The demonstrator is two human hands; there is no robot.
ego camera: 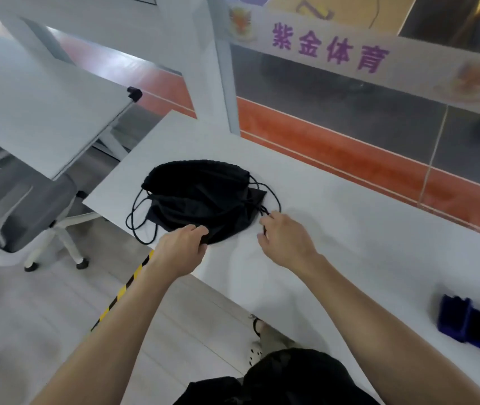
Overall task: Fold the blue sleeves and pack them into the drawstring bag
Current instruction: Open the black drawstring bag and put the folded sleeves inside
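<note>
Head view: both hands [233, 244] grip the black bag [201, 197]; blue sleeves [472, 328] lie well right.

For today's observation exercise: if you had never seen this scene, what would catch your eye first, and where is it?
First comes the crumpled black drawstring bag in the middle of the white table, its cords looping off its left side. Both bare hands are at its near edge: the left hand grips the fabric, and the right hand pinches a cord. Next, the blue sleeves lie apart at the table's far right, and purple lettering runs along the wall band above.
</note>
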